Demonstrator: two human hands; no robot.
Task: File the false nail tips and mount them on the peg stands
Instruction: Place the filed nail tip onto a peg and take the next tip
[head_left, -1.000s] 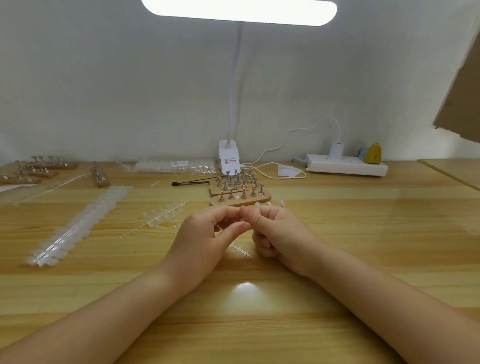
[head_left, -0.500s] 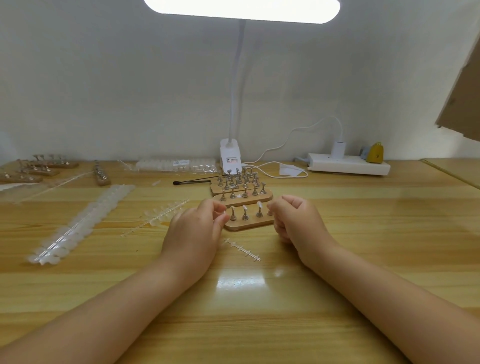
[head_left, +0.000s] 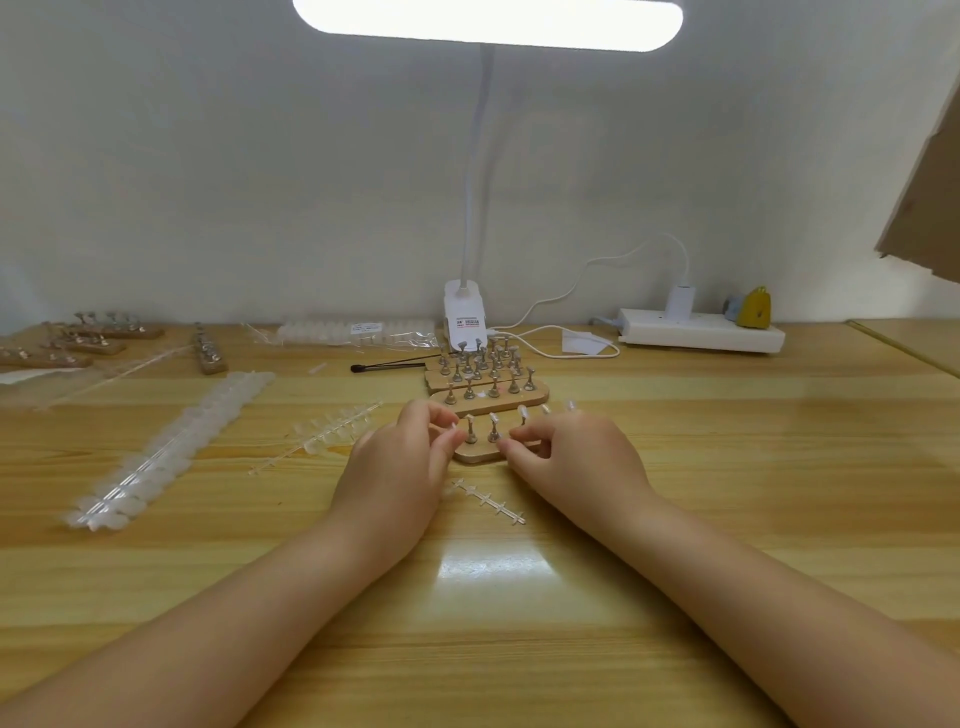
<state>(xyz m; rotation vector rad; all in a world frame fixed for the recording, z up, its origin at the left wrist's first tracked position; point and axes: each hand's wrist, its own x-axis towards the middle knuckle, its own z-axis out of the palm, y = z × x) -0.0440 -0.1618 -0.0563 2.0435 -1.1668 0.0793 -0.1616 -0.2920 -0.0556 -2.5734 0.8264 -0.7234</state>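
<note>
The nearest wooden peg stand (head_left: 475, 457) lies between my hands, and several of its metal pegs carry clear nail tips (head_left: 522, 414). My left hand (head_left: 400, 467) pinches a small clear nail tip (head_left: 453, 427) between thumb and forefinger, right beside the leftmost peg (head_left: 470, 431). Curled fingers of my right hand (head_left: 571, 457) hold the stand's right front part, fingertips near the second peg (head_left: 493, 428). The right half of the stand's base is hidden behind that hand.
More peg stands (head_left: 488, 397) sit just behind, others at far left (head_left: 78, 343). An empty sprue (head_left: 488, 501) lies near my wrists, a partly used strip (head_left: 332, 431) and a long strip of tips (head_left: 171, 447) to the left. Lamp base (head_left: 465, 317), power strip (head_left: 701, 335), black tool (head_left: 389, 366).
My hands, joined a second ago, parted and uncovered the near stand. The left hand now brings the tip up to the leftmost peg, and the right hand has closed in on the stand.
</note>
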